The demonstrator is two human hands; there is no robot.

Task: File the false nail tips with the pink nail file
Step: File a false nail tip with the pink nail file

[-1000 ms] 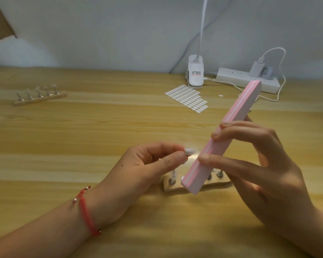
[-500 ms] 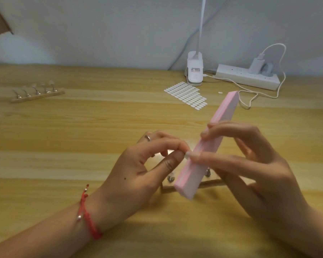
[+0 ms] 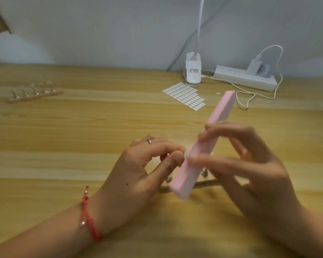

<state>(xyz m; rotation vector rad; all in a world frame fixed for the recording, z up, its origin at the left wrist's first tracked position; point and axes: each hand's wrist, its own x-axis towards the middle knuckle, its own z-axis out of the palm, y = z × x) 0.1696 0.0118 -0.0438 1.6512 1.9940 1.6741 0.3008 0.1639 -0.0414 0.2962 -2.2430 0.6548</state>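
My right hand [image 3: 246,168] grips the long pink nail file [image 3: 220,116] around its middle, the file slanting from lower left to upper right. My left hand [image 3: 138,172] pinches a small pale false nail tip [image 3: 186,154] between thumb and forefinger, pressed against the file's left face. The tip is mostly hidden by the fingers and blurred. Beneath both hands lies a wooden nail stand [image 3: 206,181] with metal pegs, largely covered by the file.
A second wooden stand with several nail tips [image 3: 34,94] sits far left. A sheet of white adhesive tabs [image 3: 185,94], a white clip lamp base [image 3: 193,71] and a power strip [image 3: 244,78] with charger cable lie at the back right.
My left hand brought the nail tip to the right against the file. The file came down and left, and the right hand now blurs with motion along it.
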